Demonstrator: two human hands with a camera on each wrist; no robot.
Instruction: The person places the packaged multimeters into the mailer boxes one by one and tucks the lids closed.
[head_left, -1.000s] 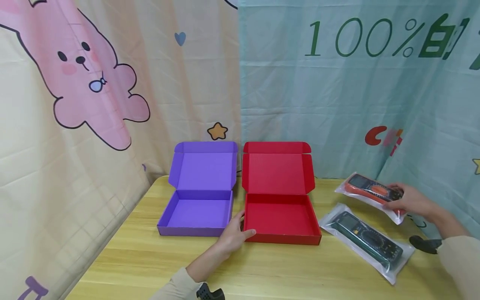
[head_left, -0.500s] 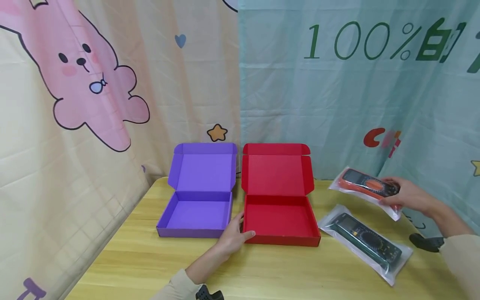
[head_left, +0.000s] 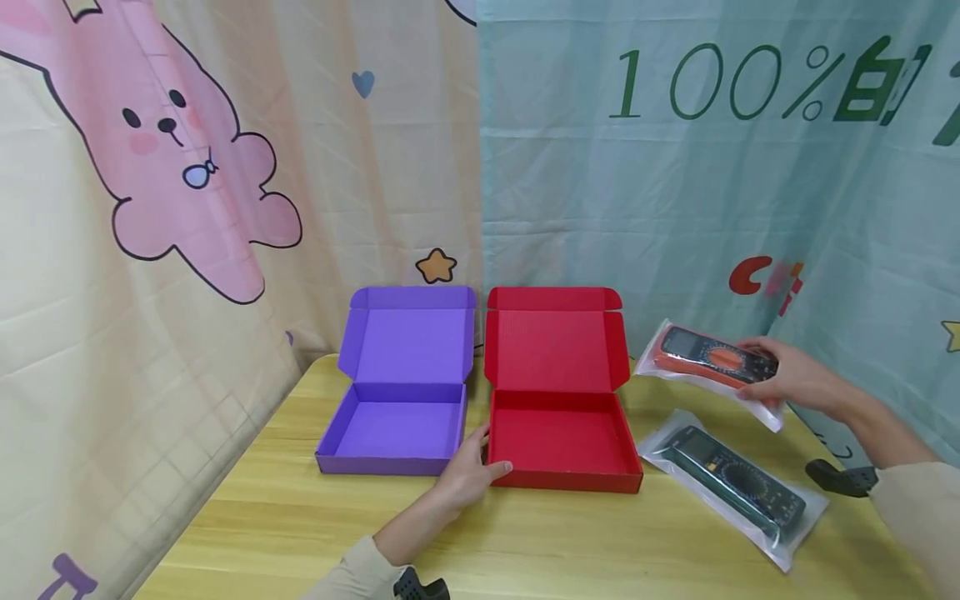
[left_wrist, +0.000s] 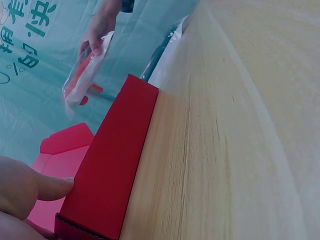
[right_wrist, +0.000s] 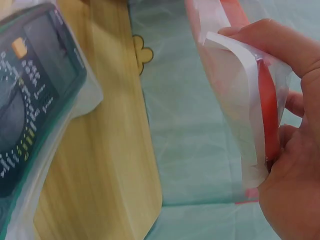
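Observation:
My right hand (head_left: 798, 377) grips one end of a red-orange multimeter (head_left: 712, 357) in a clear plastic bag, held up above the table at the right. In the right wrist view its thumb and fingers (right_wrist: 295, 50) pinch the bag (right_wrist: 230, 95) from both sides. My left hand (head_left: 467, 473) holds the left front corner of an open red box (head_left: 566, 481), thumb on the front wall and the other fingers along the left side, partly hidden. A dark green multimeter (head_left: 731, 479) in a bag lies on the table below the raised one.
An open purple box (head_left: 390, 464) stands left of the red one, its lid upright. Both sit on a wooden table (head_left: 570, 550). Printed curtains (head_left: 555, 208) hang close behind and beside the table.
My right hand has lifted the red-orange multimeter and carried it leftward, toward the red box. The left hand, both boxes and the green multimeter have stayed in place.

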